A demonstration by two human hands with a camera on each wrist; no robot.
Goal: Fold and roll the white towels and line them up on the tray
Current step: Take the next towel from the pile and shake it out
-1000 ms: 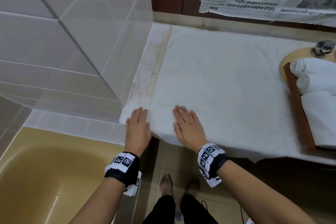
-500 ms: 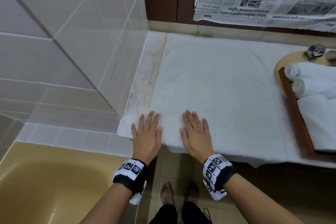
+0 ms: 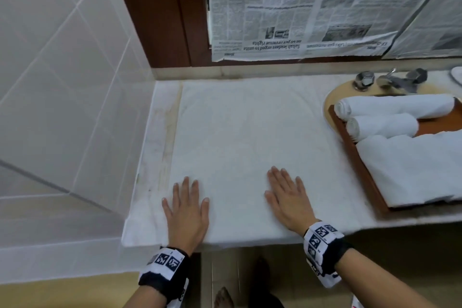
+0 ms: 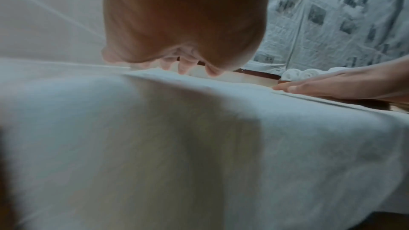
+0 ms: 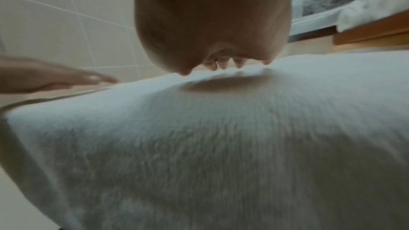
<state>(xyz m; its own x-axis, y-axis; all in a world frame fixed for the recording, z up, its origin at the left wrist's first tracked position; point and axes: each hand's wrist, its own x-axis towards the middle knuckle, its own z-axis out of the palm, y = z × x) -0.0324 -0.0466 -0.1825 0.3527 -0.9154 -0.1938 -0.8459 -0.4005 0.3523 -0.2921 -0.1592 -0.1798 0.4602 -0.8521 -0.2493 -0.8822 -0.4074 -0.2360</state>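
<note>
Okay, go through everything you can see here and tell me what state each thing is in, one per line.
Left hand: flat, fingers straight, pressing the spread towel.
Right hand: flat, pressing the same towel.
Spread towel: unfolded, flat on the counter, near edge hanging over.
Rolled towels: two, rolled, side by side on the tray.
Folded towel: unrolled, on the tray.
Tray: partly filled.

The spread towel lies bare far of both hands. On the left the tiled wall closes the way. On the right stands the wooden tray with rolled towels; the taps block the far right.
</note>
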